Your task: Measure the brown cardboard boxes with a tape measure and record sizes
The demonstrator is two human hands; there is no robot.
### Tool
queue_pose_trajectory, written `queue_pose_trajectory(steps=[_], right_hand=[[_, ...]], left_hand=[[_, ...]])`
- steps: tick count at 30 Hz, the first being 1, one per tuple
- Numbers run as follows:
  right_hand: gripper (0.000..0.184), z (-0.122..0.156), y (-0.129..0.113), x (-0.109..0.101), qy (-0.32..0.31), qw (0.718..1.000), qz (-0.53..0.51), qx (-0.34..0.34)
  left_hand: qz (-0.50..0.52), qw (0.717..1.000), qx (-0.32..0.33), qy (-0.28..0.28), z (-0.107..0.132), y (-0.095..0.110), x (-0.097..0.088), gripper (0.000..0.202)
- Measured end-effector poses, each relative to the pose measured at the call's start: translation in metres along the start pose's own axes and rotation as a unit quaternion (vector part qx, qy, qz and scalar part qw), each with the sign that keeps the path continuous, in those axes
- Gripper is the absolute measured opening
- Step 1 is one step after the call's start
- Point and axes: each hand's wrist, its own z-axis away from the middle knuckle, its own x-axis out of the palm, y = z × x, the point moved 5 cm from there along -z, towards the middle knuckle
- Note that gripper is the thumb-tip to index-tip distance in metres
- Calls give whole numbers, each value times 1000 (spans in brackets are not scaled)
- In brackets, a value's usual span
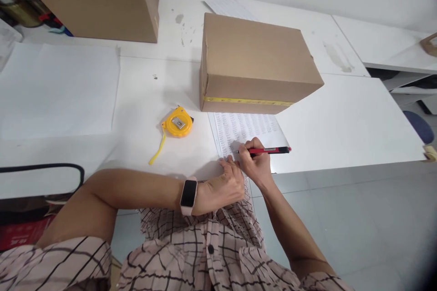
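Observation:
My right hand (pixel 256 163) grips a red and black pen (pixel 269 150), its tip down on a printed sheet (pixel 246 129) at the near edge of the white table (pixel 341 118). My left hand (pixel 225 184), with a watch on its wrist, rests on the sheet's near edge, fingers curled against the paper, touching the right hand. A closed cardboard box (pixel 254 61) with yellow tape along its lower edge sits on the far part of the sheet. A yellow tape measure (pixel 177 123) lies left of the sheet with its strap trailing toward me.
A larger cardboard box (pixel 99 0) stands at the back left. A big white sheet (pixel 58 88) lies on the left. More paper (pixel 228 7) lies behind the small box. A black cable (pixel 44 168) loops at the left edge. A second table (pixel 385 43) and blue stool (pixel 418 125) are on the right.

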Motion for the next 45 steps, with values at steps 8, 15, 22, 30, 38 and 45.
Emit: queue_pose_trajectory(steps=[8, 15, 22, 30, 38, 45], right_hand=[[27, -1, 2, 1, -7, 1000, 9, 0], [25, 0, 1, 0, -9, 1000, 3, 1], [27, 2, 2, -5, 57, 998, 5, -10], [25, -19, 3, -45, 99, 957, 237, -134], [55, -39, 27, -66, 87, 876, 468, -80], [61, -40, 24, -65, 97, 890, 442, -52]], left_hand=[[56, 998, -13, -17, 0, -4, -1, 31], [40, 999, -4, -19, -1, -4, -2, 33], [3, 1000, -4, -8, 0, -3, -3, 36], [5, 999, -1, -33, 1, 3, -2, 35], [193, 975, -113, 7, 18, -11, 9, 21], [235, 857, -453, 68, 86, -110, 24, 48]])
